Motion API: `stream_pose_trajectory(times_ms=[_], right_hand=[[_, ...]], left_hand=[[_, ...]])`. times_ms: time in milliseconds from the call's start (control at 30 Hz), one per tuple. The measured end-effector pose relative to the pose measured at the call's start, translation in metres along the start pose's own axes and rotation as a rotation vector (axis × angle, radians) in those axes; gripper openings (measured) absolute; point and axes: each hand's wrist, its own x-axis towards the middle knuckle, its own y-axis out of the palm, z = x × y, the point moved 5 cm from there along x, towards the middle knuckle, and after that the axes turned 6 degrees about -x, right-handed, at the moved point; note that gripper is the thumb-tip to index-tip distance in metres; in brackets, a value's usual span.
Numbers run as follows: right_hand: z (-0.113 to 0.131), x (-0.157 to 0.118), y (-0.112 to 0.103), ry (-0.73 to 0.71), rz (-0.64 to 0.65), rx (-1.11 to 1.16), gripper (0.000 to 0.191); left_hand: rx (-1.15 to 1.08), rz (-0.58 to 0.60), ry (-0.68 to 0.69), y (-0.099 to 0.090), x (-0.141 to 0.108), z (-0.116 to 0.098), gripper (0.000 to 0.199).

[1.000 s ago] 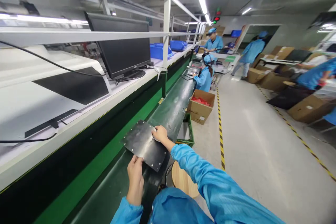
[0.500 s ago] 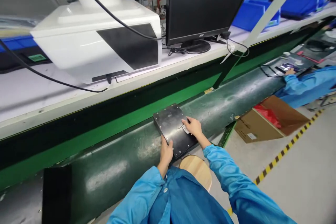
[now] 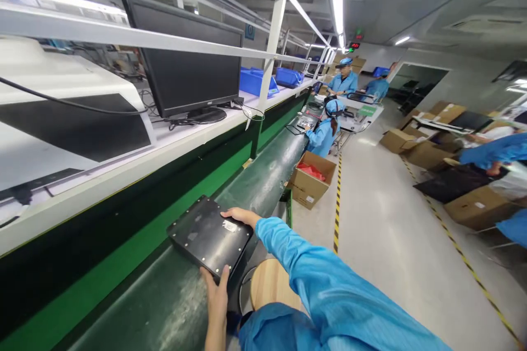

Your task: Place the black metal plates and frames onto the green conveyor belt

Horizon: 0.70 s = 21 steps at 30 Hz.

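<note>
Head view: a black case (image 3: 201,238) with bright fastener heads along its top edges is located over the green belt (image 3: 263,178), directly in front of the wearer. Contact between its underside and the belt cannot be confirmed. A white label (image 3: 229,226) is positioned on the top face, near the right hand (image 3: 242,216). Grip of the right hand: grasping the case at its far right edge, one digit over the top face (remaining fingers hidden). Grip of the left hand (image 3: 216,293): grasping the near edge, thumb and fingers spread. A round wooden stool (image 3: 269,285) stands beside the belt on the wearer's right. Farther along that side are a green crate (image 3: 289,211), an open carton (image 3: 308,189) containing red material (image 3: 312,170), and a co-worker (image 3: 324,134) in blue. Opposite, a white shelf (image 3: 99,176) carries a monitor (image 3: 195,79) and blue bins (image 3: 254,82).
</note>
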Motion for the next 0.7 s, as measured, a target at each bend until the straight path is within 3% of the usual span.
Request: stream_pose_trajectory(times_ms=[200,267,333,400,500,567,633,700], right_hand=[[-0.002,-0.005,0.001,-0.017,0.0,0.042,0.028],[-0.007,-0.004,-0.001,-0.039,0.068,0.06,0.029],[-0.009,0.004,-0.009,-0.054,0.167,0.071,0.039],[0.0,0.029,-0.029,-0.041,0.202,0.03,0.052],[0.052,0.106,-0.057,-0.1,0.093,-0.039,0.053],[0.097,0.165,-0.042,-0.17,0.133,-0.031,0.056],[0.125,0.206,0.003,-0.169,0.313,-0.109,0.063],[0.128,0.222,0.055,-0.16,0.477,-0.328,0.066]], left_hand=[[-0.248,0.021,0.051,0.017,-0.031,-0.001,0.117],[-0.374,0.029,0.047,0.013,-0.04,0.01,0.109],[-0.542,0.047,-0.047,0.009,-0.049,0.029,0.09],[-0.74,0.002,-0.162,0.008,-0.054,0.049,0.067],[-1.011,-0.297,-0.293,0.016,-0.049,0.08,0.039],[-1.11,-0.523,-0.435,0.034,-0.04,0.101,0.024],[-1.189,-0.653,-0.583,0.06,-0.028,0.115,0.015],[-1.295,-0.721,-0.609,0.087,-0.014,0.121,0.015]])
